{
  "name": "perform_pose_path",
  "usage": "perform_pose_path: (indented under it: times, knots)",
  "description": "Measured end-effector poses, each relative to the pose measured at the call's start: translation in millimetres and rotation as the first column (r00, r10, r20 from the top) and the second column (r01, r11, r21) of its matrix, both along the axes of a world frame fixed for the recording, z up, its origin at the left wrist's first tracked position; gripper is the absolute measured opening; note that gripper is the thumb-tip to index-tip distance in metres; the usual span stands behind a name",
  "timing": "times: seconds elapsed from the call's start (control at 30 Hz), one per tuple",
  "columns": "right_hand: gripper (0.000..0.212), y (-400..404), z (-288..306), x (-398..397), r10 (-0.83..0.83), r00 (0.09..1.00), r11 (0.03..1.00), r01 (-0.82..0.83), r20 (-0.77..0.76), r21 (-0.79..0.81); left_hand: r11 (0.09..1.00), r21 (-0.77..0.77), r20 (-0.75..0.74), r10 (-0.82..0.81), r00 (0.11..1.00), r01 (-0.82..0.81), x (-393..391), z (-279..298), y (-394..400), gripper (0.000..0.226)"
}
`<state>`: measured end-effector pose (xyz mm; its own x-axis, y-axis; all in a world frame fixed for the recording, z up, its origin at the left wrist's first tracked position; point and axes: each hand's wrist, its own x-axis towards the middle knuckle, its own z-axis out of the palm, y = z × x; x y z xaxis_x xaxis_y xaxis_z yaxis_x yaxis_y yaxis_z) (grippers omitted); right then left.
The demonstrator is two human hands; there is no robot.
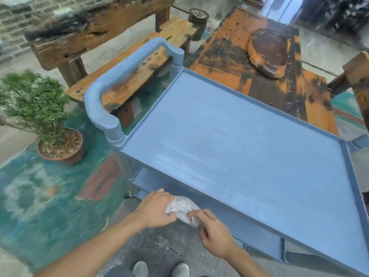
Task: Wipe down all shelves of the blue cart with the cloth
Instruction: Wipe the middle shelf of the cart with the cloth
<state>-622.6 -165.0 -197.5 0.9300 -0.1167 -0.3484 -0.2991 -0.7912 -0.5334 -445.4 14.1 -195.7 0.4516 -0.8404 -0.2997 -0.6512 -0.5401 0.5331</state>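
Below the top shelf's (pixel 239 136) near edge, both hands, left hand (pixel 154 208) and right hand (pixel 213 234), are gripping the cloth (pixel 182 206); lower shelves seemingly remaining.

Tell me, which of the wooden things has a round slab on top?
The orange wooden table beyond the blue cart does. A dark round wooden slab lies on it. The wooden benches to its left carry no slab.

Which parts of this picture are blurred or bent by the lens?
Head view: the green potted plant at left is smeared by motion blur; the straight rims of the blue plastic cart bow from wide-angle distortion; both hands and the crumpled white cloth stay fairly sharp.
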Motion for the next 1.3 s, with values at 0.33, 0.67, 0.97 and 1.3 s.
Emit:
perform_pose_path:
  times: [0.33, 0.67, 0.97, 1.3]
  knots:
    - [0.067, -61, -193, 106, -0.061, 0.973, 0.983, 0.019, 0.225, 0.184, 0.946, -0.158, -0.143, 0.262, 0.955, -0.283, 88, -179, -37, 0.032]
    - [0.055, -79, -253, 185, 0.465, 0.811, 0.881, -0.382, 0.355, -0.279, 0.912, -0.373, 0.435, 0.334, 0.836, -0.170, 187, -246, -31, 0.059]
    - [0.058, -28, -266, 221, 0.774, 0.606, 0.624, -0.682, 0.183, -0.380, 0.728, -0.221, -0.060, 0.654, 0.754, -0.649, 200, -258, -57, 0.058]
    - [0.055, 10, -281, 280, 0.805, 0.538, 0.587, -0.664, 0.249, -0.463, 0.567, -0.162, -0.533, 0.638, 0.556, -0.807, 211, -246, -45, 0.095]
